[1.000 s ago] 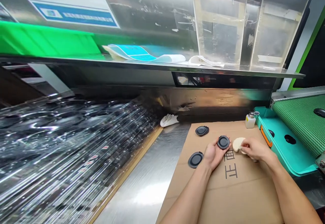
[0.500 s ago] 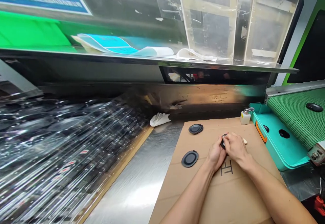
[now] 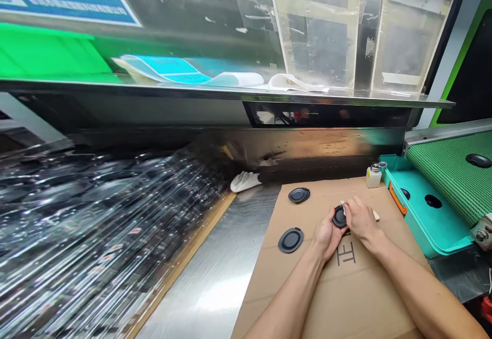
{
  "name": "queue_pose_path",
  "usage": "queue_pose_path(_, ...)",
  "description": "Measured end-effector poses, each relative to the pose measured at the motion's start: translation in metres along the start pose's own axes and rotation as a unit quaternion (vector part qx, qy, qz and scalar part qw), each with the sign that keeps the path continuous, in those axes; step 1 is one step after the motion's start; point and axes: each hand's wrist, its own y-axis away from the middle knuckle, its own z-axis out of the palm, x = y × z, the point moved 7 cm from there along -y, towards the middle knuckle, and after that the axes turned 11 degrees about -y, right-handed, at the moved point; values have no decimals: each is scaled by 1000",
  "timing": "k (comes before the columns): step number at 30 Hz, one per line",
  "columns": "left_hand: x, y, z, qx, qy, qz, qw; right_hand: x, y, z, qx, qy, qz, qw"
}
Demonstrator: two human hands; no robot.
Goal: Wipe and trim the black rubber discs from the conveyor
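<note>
Above the cardboard sheet, my left hand (image 3: pixel 327 235) is closed on a round black lid-like part (image 3: pixel 339 217), with its flat face turned up. My right hand (image 3: pixel 360 220) is closed too, its fingertips at the part's right edge. A small white piece (image 3: pixel 342 204) shows at those fingertips, too small to name. Two similar dark discs with small tabs lie to the left: the far disc (image 3: pixel 299 195) and the near disc (image 3: pixel 291 240). Just beyond my right hand a pale flat item (image 3: pixel 375 216) is partly hidden.
The cardboard (image 3: pixel 330 298) covers a metal bench (image 3: pixel 200 272). Stacked clear plastic trays (image 3: pixel 115 216) fill the left. A white glove (image 3: pixel 245 181) and a small bottle (image 3: pixel 373 176) stand farther back. A teal bin (image 3: pixel 426 231) sits beside the green conveyor (image 3: pixel 453 167), with a shelf (image 3: pixel 230 93) overhead.
The black part has turned so its flat face shows, and my right fingers have shifted to its right edge. The view has moved slightly.
</note>
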Motion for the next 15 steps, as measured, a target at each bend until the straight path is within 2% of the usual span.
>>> queue_pose_path(4, 1, -1, -2, 2, 3, -1, 1000, 1, -1, 1, 23, 0, -8, 1000)
queue_pose_path(6, 1, -3, -2, 0, 16, 4, 1000, 2, 3, 4, 28, -5, 10, 1000)
queue_pose_path(10, -2, -5, 0, 9, 43, 17, 999, -3, 10, 8, 54, -87, 44, 994)
queue_pose_path(13, -2, -4, -2, 16, 36, 30, 999, -15, 9, 7, 44, -181, -5, 982)
queue_pose_path(15, -1, -3, -3, 6, 30, 25, 999, -21, 9, 7, 3, -211, -49, 976)
